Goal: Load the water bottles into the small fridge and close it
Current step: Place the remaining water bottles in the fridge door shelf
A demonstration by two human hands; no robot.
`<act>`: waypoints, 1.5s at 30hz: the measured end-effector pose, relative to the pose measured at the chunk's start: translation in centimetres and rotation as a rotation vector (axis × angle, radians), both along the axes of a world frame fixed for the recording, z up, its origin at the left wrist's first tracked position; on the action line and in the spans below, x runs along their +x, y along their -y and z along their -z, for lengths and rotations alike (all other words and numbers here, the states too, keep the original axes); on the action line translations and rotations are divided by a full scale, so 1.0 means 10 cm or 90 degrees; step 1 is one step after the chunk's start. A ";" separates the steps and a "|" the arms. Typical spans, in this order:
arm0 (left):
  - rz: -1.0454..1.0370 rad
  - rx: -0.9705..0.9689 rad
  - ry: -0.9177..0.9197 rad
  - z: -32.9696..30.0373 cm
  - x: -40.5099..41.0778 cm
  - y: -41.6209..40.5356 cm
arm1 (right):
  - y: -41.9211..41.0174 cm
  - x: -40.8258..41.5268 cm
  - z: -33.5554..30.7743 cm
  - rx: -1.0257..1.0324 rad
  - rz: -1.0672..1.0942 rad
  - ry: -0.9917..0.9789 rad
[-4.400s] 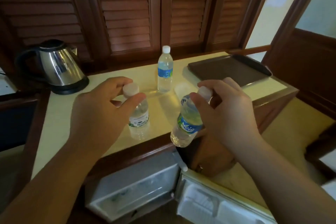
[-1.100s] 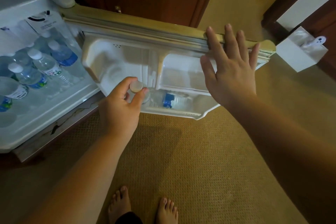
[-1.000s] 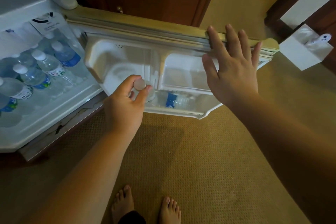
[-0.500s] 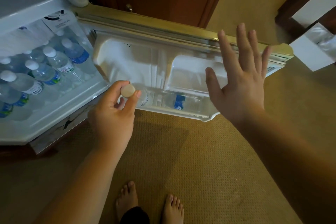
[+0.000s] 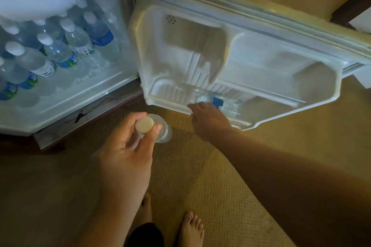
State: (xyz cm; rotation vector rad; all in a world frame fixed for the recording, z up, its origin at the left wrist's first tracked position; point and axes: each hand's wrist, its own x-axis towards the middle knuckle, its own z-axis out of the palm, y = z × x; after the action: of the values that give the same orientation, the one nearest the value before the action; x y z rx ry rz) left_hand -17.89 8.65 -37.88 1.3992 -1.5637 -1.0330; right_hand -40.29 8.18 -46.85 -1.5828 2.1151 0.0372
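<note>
Both hands have moved since a moment ago. Her, or his, right hand was spread wide up by the top of the fridge door; now it has dropped low to the door shelf and reaches for the lying bottle with the blue label. Its fingers hang loose and hold nothing yet. The left hand has pulled back from the shelf. Its grip is pinched shut on the cap of the held bottle, which hangs over the carpet. Many more bottles already stand in the small fridge.

I think the loading step is on. The lying bottle seems to block the spot. Next it likely needs standing up or sliding over, gently, so the held one fits in.
</note>
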 end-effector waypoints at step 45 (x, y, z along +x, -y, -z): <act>0.062 0.011 -0.004 -0.17 0.14 -0.09 | -0.80 -0.53 -0.27 -0.230 0.248 -0.081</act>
State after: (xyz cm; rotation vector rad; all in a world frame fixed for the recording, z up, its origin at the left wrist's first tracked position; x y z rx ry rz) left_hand -16.50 9.57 -36.17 1.3424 -1.6354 -1.1102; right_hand -45.58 16.14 -44.12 -1.3487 2.6095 -0.4052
